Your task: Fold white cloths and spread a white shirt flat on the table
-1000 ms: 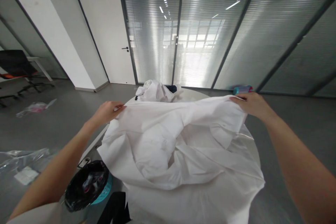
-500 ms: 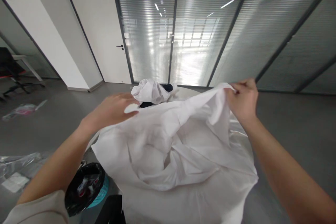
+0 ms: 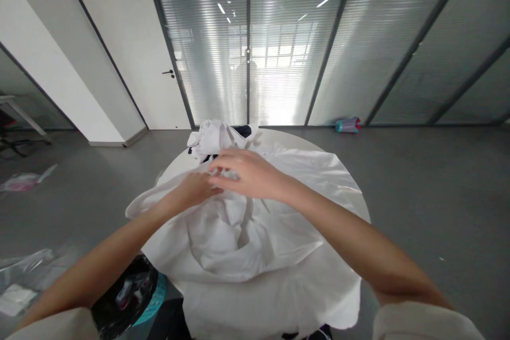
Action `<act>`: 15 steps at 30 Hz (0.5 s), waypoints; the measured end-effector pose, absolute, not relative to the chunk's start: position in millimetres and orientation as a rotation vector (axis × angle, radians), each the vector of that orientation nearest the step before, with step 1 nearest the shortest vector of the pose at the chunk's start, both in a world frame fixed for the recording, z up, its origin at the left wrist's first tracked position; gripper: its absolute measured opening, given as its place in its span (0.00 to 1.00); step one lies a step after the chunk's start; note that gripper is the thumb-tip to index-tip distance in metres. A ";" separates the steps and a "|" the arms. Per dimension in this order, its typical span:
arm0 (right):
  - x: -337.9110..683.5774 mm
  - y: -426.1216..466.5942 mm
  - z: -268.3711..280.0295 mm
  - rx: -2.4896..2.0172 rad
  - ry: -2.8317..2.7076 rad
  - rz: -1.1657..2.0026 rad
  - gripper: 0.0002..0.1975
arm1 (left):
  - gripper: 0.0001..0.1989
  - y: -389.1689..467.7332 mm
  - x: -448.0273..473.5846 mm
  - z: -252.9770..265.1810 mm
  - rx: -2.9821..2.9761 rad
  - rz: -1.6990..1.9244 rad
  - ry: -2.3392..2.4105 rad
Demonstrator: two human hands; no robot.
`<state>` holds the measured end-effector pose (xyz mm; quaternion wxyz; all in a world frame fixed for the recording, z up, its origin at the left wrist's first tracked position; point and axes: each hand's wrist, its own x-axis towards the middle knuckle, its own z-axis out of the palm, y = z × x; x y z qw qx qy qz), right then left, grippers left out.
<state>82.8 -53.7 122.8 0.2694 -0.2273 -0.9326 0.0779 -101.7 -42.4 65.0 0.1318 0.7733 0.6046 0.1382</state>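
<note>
A large white cloth (image 3: 255, 255), rumpled and folded in places, is spread over a round white table (image 3: 364, 207) and hangs down over its near edge. My left hand (image 3: 195, 189) grips the cloth left of the middle; its fingertips are partly covered by my other hand. Reaching across from the right, my right hand (image 3: 251, 172) is right against the left one, thumb and fingers apart over the cloth. Just beyond the hands lies a bunched white cloth bundle (image 3: 213, 137) with dark parts showing.
A bin (image 3: 153, 303) with a black liner stands on the floor at lower left. Clear plastic wrapping (image 3: 27, 271) lies beside it. A blue-and-red item (image 3: 348, 125) lies by the glass partition (image 3: 279, 64). A white door (image 3: 131, 37) is at back left.
My right hand has let go of the cloth's raised right side and moved left beside my left hand. That side has dropped onto the table. The view has shifted slightly right.
</note>
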 end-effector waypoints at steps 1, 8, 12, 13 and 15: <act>102.7 -43.5 106.7 -0.838 -2.422 0.258 0.11 | 0.19 -45.9 -125.2 65.0 2.245 0.358 1.713; 166.0 -9.9 -15.5 -1.518 -2.275 0.940 0.23 | 0.32 -60.7 -235.0 69.1 1.955 0.036 1.438; 138.8 -17.3 -28.0 -1.429 -2.262 1.018 0.22 | 0.35 -36.2 -214.0 52.5 1.824 0.186 1.674; 132.1 -18.3 -26.4 -1.415 -2.278 0.981 0.17 | 0.35 -29.4 -203.7 44.5 1.870 0.256 1.734; 124.8 -19.9 -19.3 -1.385 -2.248 0.887 0.09 | 0.35 -19.1 -185.7 29.0 1.973 0.324 1.710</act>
